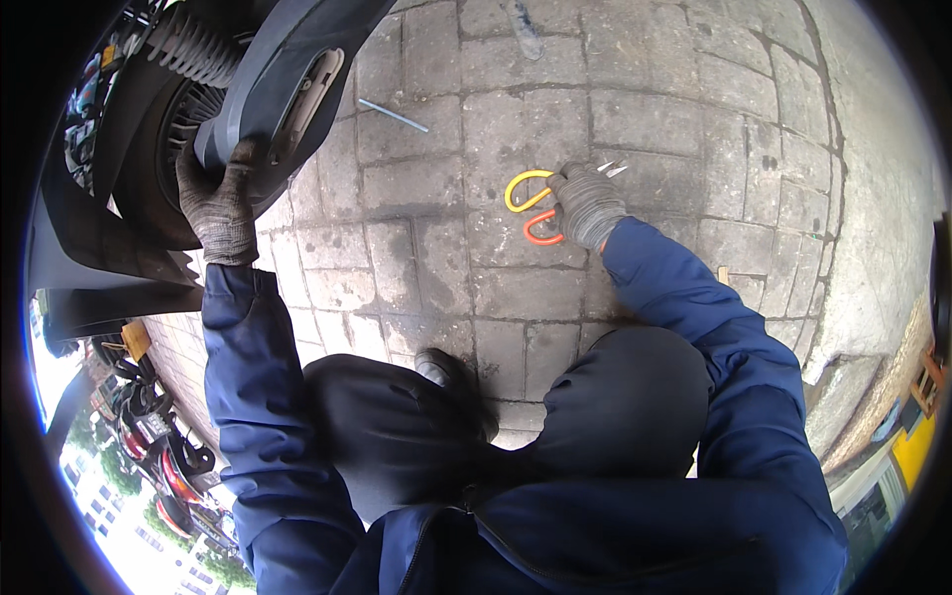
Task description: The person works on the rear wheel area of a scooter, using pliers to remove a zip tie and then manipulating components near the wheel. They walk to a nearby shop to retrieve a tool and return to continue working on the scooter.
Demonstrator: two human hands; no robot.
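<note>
My left hand point(218, 203), in a grey knit glove, grips the lower edge of a dark plastic panel point(263, 89) of a scooter, in front of the rear wheel point(159, 149) and a coil-spring shock absorber point(188, 45). A metal plate with a slot point(312, 94) sits on that panel. My right hand point(585, 203), gloved the same way, is closed on a pair of scissors with yellow and orange loop handles point(528, 180), low over the paving. The short metal blades show past my fingers.
A thin pale blue rod point(392, 114) lies on the pavers point(516, 288) between my hands. Several motorbikes point(159, 446) stand at the lower left. A concrete edge point(843, 357) runs along the right. My bent knees point(625, 387) are below my hands.
</note>
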